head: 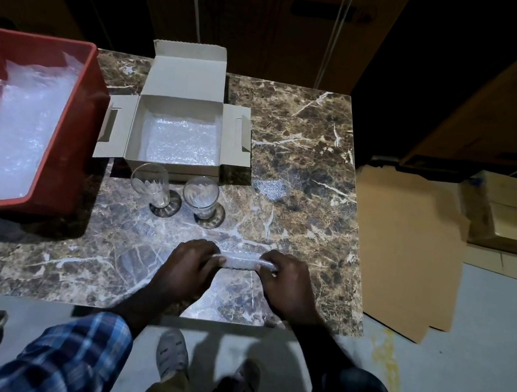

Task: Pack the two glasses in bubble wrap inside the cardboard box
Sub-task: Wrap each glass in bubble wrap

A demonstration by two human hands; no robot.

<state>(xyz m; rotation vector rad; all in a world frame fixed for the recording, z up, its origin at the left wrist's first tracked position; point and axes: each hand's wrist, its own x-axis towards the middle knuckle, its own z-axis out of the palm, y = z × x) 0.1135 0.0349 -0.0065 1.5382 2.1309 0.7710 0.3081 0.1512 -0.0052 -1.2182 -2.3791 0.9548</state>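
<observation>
Both hands work near the front edge of the marble table (311,143); the left hand (190,263) and the right hand (290,284) each grip one end of a small rolled piece of bubble wrap (240,260), which lies crosswise between them just above the tabletop; the fingers of each hand are curled over the roll with the thumb underneath, pinching it; whether the roll touches the table cannot be told.

The two glasses stand upright on the table, behind the hands and just in front of the cardboard box (176,133); the left glass (151,185) and the right glass (201,198) are near each other but apart; neither is wrapped, and neither is touched by a hand.

The cardboard box sits open at the rear middle of the table, lid flap raised behind, side flaps spread left and right; a sheet of bubble wrap lining (178,143) covers its floor.

A red bin (84,116) stands at the left of the table, just beside the box; it holds loose bubble wrap.

Flat cardboard sheets (403,249) lie on the floor to the right of the table.
</observation>
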